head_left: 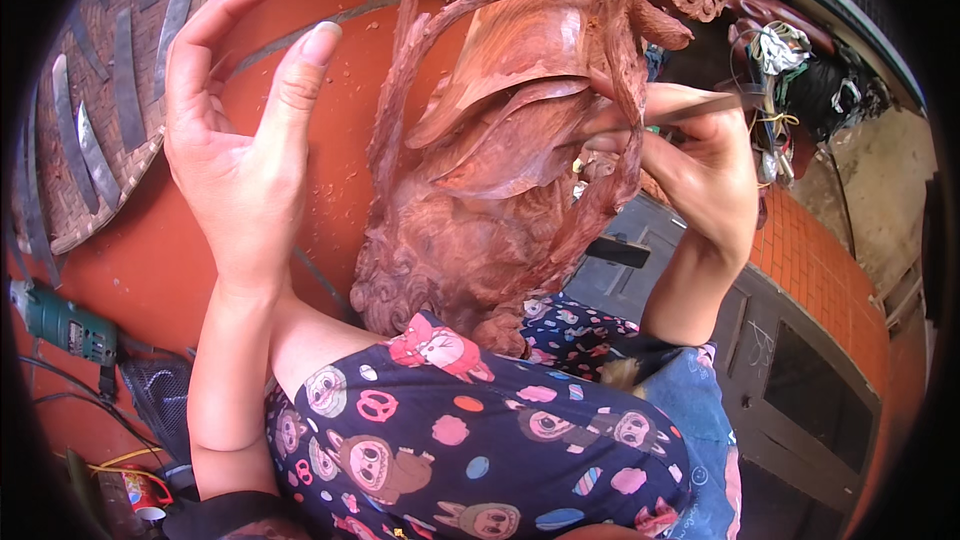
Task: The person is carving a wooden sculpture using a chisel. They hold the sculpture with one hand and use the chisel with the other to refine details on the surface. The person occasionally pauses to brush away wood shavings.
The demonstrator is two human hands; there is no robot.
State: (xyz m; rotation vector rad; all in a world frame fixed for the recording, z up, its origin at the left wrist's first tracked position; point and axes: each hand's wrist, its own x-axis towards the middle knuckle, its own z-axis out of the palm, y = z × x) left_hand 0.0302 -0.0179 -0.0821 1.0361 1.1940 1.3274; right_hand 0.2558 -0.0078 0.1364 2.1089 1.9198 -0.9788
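Observation:
A large reddish-brown wood carving (470, 230), with leaf shapes, curled stems and a knobbed top, stands tilted in front of my lap. My left hand (245, 130) is raised to its left, fingers apart and holding nothing. My right hand (705, 160) is closed at the carving's right side, its fingertips reaching behind a thin wooden stem. A thin, dark, flat blade-like tool (712, 106) shows between its thumb and fingers; the tool's far end is hidden by the wood. Small pale bits (580, 180) sit in a hollow near the right thumb.
A round woven tray (140, 175) with several flat metal blades (95, 155) lies at the upper left. A green power tool (70, 325) and cords are on the red tiled floor (330, 70), among wood chips. A grey door-like panel (740, 340) is at the right, below tangled wires (780, 50).

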